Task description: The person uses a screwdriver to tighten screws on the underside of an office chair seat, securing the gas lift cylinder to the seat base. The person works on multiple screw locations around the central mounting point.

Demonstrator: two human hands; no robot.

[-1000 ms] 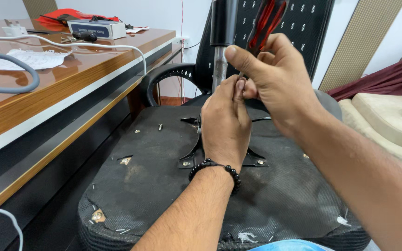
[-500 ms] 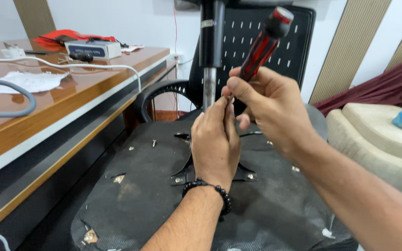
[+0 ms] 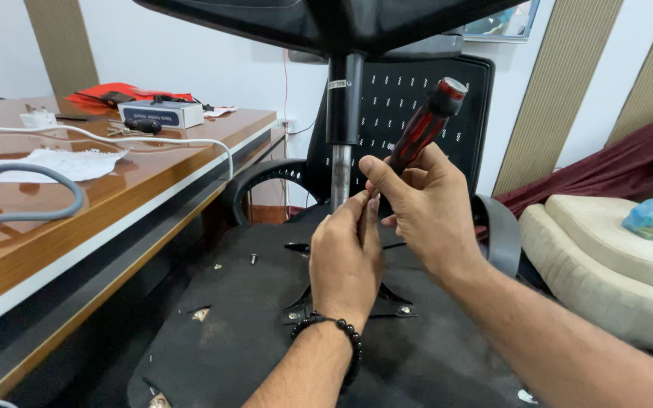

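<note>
The right hand (image 3: 425, 211) is wrapped tight around a red and black screwdriver (image 3: 423, 127), which tilts up to the right. The left hand (image 3: 345, 261) has its fingers pressed together beside the metal pole (image 3: 341, 177), near the tool's hidden tip. Below lies the black seat (image 3: 251, 325), upside down. A loose screw (image 3: 253, 258) rests on it.

The right hand (image 3: 425, 215) grips a screwdriver (image 3: 423, 128) by its red-and-black handle, shaft angled down toward the fingertips of the left hand (image 3: 345, 261). The left hand, wearing a black bead bracelet (image 3: 330, 331), pinches at the shaft's lower end beside the gas-lift column (image 3: 341, 136). Both hands hover above the upturned chair seat base (image 3: 236, 332). A loose screw (image 3: 253, 258) lies on the base. A wooden desk (image 3: 115, 196) stands left.
</note>
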